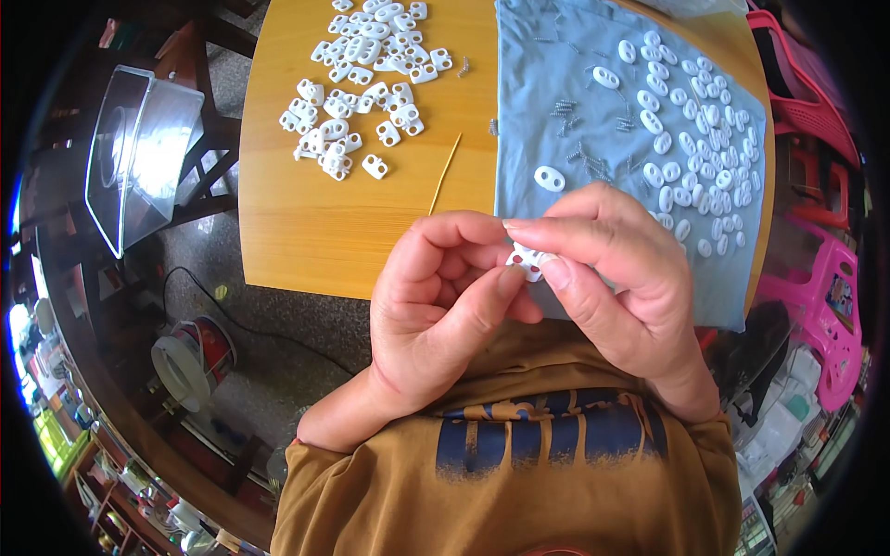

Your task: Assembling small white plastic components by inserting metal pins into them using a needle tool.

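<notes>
Left hand (436,296): fingers curled, thumb pinching the white clip (528,262).
Right hand (607,278): pinching the same clip, just below the blue cloth (603,56).

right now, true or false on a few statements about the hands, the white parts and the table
1. Both hands hold one small white plastic part between them. True.
2. The cloth on the table is red. False: it is blue-grey.
3. A thin wooden stick lies on the bare wood beside the cloth. True.
4. The left hand rests flat on the table. False: it is raised, fingers curled at the part.
5. Small metal springs lie on the cloth. True.
</notes>
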Action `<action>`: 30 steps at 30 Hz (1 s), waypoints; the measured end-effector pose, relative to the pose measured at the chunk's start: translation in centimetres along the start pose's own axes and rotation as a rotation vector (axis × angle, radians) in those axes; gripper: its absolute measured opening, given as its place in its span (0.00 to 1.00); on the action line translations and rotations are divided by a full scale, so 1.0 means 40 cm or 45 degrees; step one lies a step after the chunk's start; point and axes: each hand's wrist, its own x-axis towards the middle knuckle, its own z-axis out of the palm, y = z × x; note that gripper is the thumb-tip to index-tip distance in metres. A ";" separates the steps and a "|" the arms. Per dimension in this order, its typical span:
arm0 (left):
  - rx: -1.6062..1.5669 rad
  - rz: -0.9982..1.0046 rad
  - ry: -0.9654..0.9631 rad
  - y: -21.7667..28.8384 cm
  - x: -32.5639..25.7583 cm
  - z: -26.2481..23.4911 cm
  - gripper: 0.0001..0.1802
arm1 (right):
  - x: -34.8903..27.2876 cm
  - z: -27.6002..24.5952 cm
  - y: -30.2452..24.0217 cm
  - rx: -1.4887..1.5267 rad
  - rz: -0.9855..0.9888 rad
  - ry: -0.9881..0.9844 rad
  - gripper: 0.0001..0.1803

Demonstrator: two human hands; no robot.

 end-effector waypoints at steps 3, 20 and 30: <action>0.038 0.013 -0.019 0.000 -0.002 -0.002 0.16 | -0.001 -0.003 -0.001 -0.070 -0.032 -0.043 0.13; 0.160 0.142 -0.179 0.001 -0.006 -0.012 0.22 | -0.012 -0.014 0.004 -0.124 -0.209 -0.150 0.20; 0.584 0.422 -0.197 -0.017 -0.014 -0.022 0.18 | -0.028 -0.004 0.006 -0.045 -0.219 -0.155 0.25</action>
